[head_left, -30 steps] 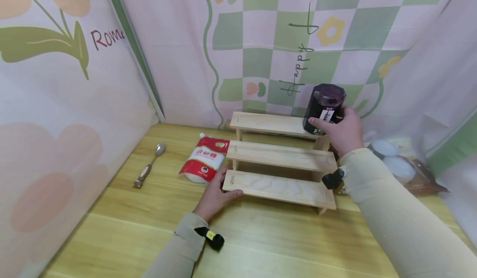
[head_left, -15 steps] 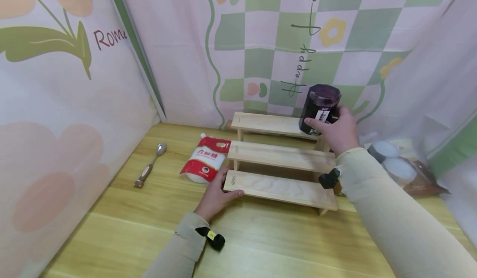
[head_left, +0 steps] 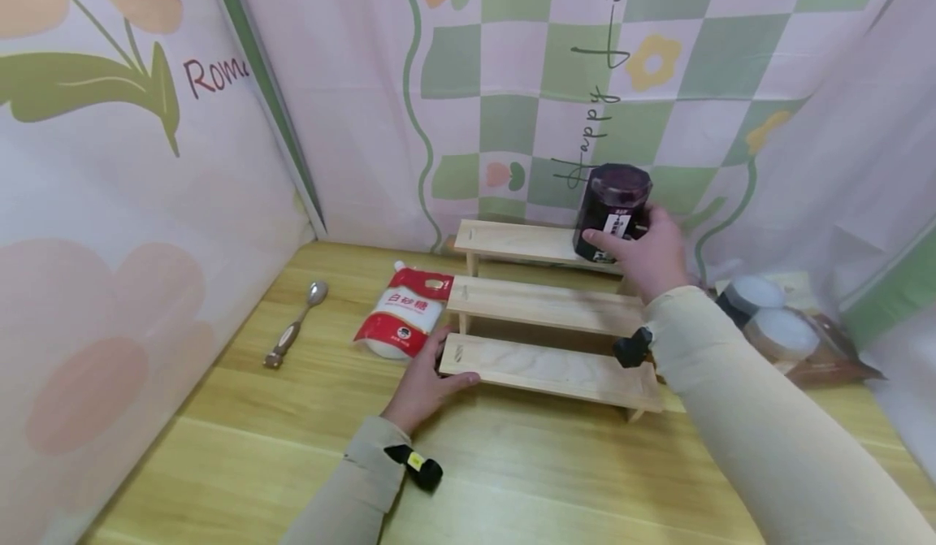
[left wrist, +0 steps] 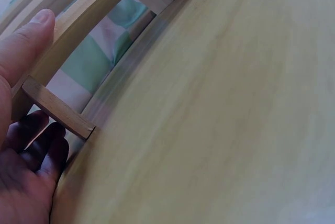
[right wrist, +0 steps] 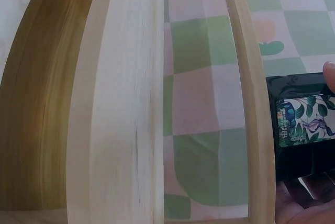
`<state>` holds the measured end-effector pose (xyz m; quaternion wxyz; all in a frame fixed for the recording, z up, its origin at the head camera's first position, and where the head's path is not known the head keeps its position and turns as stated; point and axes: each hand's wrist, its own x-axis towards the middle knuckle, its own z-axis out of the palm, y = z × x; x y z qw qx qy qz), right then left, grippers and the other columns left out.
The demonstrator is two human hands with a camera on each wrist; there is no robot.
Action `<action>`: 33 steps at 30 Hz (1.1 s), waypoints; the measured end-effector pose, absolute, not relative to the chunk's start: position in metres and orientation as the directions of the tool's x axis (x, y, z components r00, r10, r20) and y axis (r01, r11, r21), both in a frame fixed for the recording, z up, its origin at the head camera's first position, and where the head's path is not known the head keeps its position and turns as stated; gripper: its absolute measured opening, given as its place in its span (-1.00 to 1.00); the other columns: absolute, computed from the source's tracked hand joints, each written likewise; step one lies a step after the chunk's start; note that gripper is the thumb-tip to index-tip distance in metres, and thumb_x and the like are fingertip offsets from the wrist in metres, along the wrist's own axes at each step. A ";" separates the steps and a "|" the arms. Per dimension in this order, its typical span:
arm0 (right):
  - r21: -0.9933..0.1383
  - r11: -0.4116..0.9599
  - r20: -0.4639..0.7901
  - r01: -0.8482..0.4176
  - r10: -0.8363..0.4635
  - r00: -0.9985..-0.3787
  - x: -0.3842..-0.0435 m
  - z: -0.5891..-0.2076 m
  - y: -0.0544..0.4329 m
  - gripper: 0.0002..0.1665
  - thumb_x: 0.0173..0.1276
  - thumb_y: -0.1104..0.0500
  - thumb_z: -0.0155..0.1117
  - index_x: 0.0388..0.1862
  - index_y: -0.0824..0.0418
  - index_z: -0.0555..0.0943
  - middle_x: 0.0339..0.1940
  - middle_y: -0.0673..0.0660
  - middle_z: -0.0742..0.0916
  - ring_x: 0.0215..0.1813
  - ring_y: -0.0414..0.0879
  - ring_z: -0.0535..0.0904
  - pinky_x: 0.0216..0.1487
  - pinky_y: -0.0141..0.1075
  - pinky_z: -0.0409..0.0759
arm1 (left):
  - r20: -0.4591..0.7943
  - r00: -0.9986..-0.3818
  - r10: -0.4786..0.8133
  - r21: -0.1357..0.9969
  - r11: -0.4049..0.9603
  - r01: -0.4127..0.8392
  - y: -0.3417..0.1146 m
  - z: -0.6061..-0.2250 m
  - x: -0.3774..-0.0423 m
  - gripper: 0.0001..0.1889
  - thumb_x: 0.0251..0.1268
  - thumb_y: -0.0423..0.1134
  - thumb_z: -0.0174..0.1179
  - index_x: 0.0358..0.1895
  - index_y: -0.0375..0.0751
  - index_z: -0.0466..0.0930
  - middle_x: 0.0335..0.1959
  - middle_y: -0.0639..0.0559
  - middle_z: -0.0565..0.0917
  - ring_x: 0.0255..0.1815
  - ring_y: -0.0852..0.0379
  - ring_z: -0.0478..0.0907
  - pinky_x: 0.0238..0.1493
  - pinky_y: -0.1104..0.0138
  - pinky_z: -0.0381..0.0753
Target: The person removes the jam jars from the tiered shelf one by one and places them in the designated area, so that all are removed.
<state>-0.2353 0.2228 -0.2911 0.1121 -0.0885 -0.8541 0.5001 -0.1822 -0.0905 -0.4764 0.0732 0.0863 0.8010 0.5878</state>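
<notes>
A three-tier wooden shelf rack (head_left: 548,366) stands on the table. My left hand (head_left: 422,384) grips the left end of its lowest tier. In the left wrist view the thumb (left wrist: 29,46) lies along the board's edge, and the other fingers curl below, by a short leg (left wrist: 60,109). My right hand (head_left: 653,254) holds a dark jar (head_left: 613,208) with a purple lid upright at the top tier, right of its middle. The right wrist view shows the jar's patterned label (right wrist: 309,122) beside the top board. Whether its base touches the board is hard to tell.
A red and white sugar bag (head_left: 402,311) leans by the rack's left side. Farther left lies a spoon (head_left: 296,323). Right of the rack, partly behind my right arm, are two round-lidded containers (head_left: 781,334) and a brown packet (head_left: 834,362). A patterned curtain (head_left: 512,123) hangs behind.
My right hand has moved the jar leftward along the top tier, from near its right end. My left hand has stayed on the rack.
</notes>
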 end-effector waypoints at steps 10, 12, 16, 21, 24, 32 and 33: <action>-0.874 0.486 0.115 0.023 0.251 -0.961 -0.238 -0.291 0.212 0.24 0.11 -0.23 0.56 0.58 0.24 0.14 0.44 0.28 0.45 0.33 0.16 0.41 0.32 0.05 0.44 | -0.015 -0.974 0.225 0.955 0.293 0.053 -0.090 -0.475 -0.182 0.01 0.07 0.03 0.52 0.56 -0.02 0.13 0.40 -0.07 0.45 0.36 -0.03 0.43 0.40 0.00 0.37; -0.875 0.484 0.118 0.020 0.252 -0.960 -0.239 -0.291 0.210 0.23 0.12 -0.22 0.56 0.58 0.23 0.14 0.44 0.28 0.44 0.33 0.15 0.40 0.32 0.04 0.43 | -0.019 -0.974 0.224 0.954 0.296 0.049 -0.090 -0.474 -0.181 0.01 0.08 0.02 0.52 0.57 -0.01 0.12 0.40 -0.07 0.45 0.36 -0.02 0.42 0.40 0.00 0.36; -0.885 0.466 0.118 0.017 0.259 -0.959 -0.240 -0.291 0.204 0.19 0.13 -0.18 0.56 0.57 0.22 0.16 0.42 0.26 0.46 0.30 0.13 0.42 0.27 0.01 0.47 | -0.023 -0.975 0.222 0.953 0.298 0.045 -0.089 -0.474 -0.181 0.00 0.09 -0.01 0.52 0.57 -0.02 0.12 0.41 -0.07 0.45 0.37 -0.02 0.42 0.41 0.00 0.36; -0.886 0.463 0.129 0.010 0.268 -0.955 -0.244 -0.293 0.198 0.16 0.13 -0.16 0.58 0.54 0.24 0.19 0.40 0.27 0.47 0.29 0.13 0.42 0.28 0.00 0.45 | -0.020 -0.976 0.219 0.953 0.299 0.047 -0.089 -0.474 -0.181 -0.01 0.08 0.01 0.52 0.56 -0.01 0.14 0.41 -0.06 0.45 0.36 -0.03 0.42 0.40 -0.01 0.36; -0.884 0.468 0.139 0.005 0.272 -0.952 -0.246 -0.295 0.195 0.16 0.12 -0.15 0.58 0.53 0.25 0.20 0.40 0.28 0.47 0.31 0.14 0.41 0.33 0.02 0.41 | -0.012 -0.975 0.221 0.955 0.292 0.055 -0.089 -0.474 -0.181 -0.01 0.07 0.03 0.52 0.55 -0.01 0.16 0.40 -0.06 0.46 0.36 -0.03 0.43 0.40 -0.02 0.36; -0.881 0.473 0.146 0.003 0.278 -0.949 -0.247 -0.297 0.187 0.14 0.12 -0.18 0.57 0.53 0.23 0.22 0.39 0.27 0.47 0.31 0.15 0.41 0.34 0.03 0.39 | -0.005 -0.974 0.226 0.959 0.276 0.059 -0.090 -0.476 -0.182 -0.01 0.08 0.06 0.51 0.55 -0.03 0.16 0.39 -0.04 0.47 0.35 -0.02 0.43 0.40 -0.03 0.36; -0.882 0.472 0.146 0.003 0.278 -0.949 -0.247 -0.297 0.186 0.14 0.12 -0.18 0.57 0.52 0.22 0.22 0.39 0.26 0.48 0.31 0.15 0.41 0.33 0.03 0.39 | -0.007 -0.974 0.226 0.960 0.274 0.057 -0.090 -0.476 -0.183 -0.01 0.08 0.05 0.52 0.55 -0.02 0.16 0.39 -0.04 0.47 0.35 -0.02 0.43 0.40 -0.03 0.36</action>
